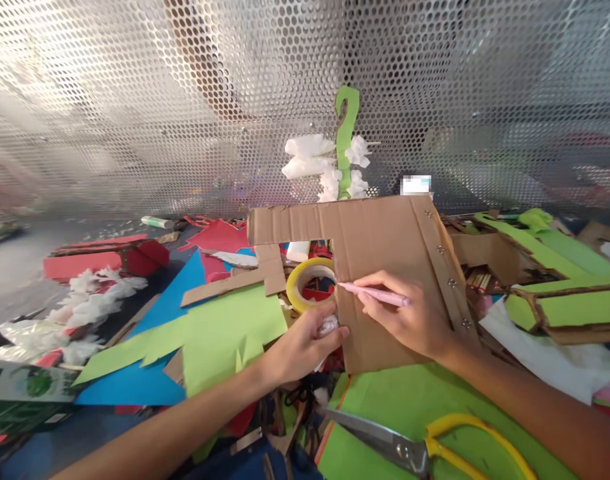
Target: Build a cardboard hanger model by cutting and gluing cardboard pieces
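At scene centre, a right hand (405, 317) grips a pink pen (377, 294) at the notched edge of a cardboard sheet (379, 243); the left hand's (307, 341) hold nearby is unclear. The notch looks cut; marking appears unfinished.

The scissors (411, 453) lie on sheets (385, 408) before the cardboard (379, 243).

the person's left forearm (185, 428), bare, slants in from the lower left, and the left hand (305, 347) is curled, thumb and forefinger bent toward each other with a gap between them. the right forearm (535, 403), also bare, slants in from the lower right; the right hand (405, 317) is drawn into a writing grip, thumb and fingertips together, pointing leftward.
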A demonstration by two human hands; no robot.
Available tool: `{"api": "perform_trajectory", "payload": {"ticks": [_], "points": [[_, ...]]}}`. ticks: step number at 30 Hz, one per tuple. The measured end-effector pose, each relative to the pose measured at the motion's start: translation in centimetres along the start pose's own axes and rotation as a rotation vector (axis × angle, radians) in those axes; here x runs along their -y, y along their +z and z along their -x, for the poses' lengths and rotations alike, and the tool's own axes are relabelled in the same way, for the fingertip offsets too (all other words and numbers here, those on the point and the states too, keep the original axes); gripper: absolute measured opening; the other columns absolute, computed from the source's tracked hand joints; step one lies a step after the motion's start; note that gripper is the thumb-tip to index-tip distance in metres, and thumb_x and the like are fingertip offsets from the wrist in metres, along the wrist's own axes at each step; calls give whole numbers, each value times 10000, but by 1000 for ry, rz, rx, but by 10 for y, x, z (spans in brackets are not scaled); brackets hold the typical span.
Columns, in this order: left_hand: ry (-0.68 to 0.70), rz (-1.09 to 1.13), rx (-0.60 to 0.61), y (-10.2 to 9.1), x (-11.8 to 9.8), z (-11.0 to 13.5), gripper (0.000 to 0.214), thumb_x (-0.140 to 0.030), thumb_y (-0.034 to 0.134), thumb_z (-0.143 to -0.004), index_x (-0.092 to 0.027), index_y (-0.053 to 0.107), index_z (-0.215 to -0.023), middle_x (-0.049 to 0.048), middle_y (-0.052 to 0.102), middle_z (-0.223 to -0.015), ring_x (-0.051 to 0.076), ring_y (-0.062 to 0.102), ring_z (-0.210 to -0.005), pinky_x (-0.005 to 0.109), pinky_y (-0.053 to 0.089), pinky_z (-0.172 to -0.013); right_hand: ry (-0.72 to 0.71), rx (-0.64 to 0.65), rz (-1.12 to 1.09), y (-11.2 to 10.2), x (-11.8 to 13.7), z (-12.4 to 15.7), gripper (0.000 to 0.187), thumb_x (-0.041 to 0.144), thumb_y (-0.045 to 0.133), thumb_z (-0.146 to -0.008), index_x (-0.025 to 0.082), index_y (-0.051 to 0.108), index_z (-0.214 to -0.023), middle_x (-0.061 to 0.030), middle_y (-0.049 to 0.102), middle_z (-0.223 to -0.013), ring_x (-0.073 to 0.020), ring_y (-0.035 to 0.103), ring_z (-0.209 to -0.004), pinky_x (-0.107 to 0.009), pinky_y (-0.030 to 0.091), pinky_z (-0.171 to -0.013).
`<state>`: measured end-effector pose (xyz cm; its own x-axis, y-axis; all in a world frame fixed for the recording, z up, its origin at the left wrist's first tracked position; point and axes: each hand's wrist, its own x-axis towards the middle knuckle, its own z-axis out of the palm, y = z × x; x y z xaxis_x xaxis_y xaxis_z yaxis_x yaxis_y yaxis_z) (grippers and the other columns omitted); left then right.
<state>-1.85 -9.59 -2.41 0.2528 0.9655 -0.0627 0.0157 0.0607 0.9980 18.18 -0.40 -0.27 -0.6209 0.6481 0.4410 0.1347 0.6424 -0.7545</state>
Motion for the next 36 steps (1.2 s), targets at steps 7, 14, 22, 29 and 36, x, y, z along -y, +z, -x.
{"api": "perform_trajectory", "payload": {"ticks": [7, 14, 22, 29, 36], "points": [[22, -45, -16, -1, 5, 1, 464, -444, 720, -908, -141, 661, -1255, 15, 659, -843, 139, 553, -705, 236, 479, -669, 11, 6, -9, 0, -3, -1, 182, 346, 614, -1013, 230, 711, -1115, -23, 780, -901, -157, 729, -749, -243, 522, -689], [14, -75, -28, -1, 4, 1, 501, -471, 721, -902, -126, 649, -1258, -19, 580, -714, 127, 518, -651, 213, 437, -601, 29, 23, -50, 0, -4, -1, 193, 365, 621, -1006, 210, 728, -1051, -9, 751, -826, -139, 677, -677, -229, 476, -618], [32, -101, -15, -1, 5, 1, 488, -496, 708, -913, -135, 648, -1235, -58, 505, -632, 66, 353, -456, 210, 357, -481, 37, 14, -90, 1, -7, -1, 225, 395, 611, -1004, 199, 716, -1040, -26, 756, -838, -147, 684, -673, -237, 481, -604], [-10, -117, 0, -4, 4, 3, 554, -542, 691, -913, -129, 611, -1274, -36, 560, -719, 66, 428, -469, 199, 379, -450, 68, 16, -132, 2, -11, -1, 250, 419, 625, -989, 189, 723, -994, -28, 742, -785, -148, 666, -649, -237, 477, -575], [-48, -130, 8, -6, 6, 4, 563, -506, 694, -910, -118, 571, -1299, -52, 553, -698, 55, 430, -445, 175, 359, -408, 80, 29, -127, 3, -12, 2, 206, 374, 632, -980, 193, 731, -977, -17, 722, -762, -139, 627, -628, -236, 437, -554]]}}
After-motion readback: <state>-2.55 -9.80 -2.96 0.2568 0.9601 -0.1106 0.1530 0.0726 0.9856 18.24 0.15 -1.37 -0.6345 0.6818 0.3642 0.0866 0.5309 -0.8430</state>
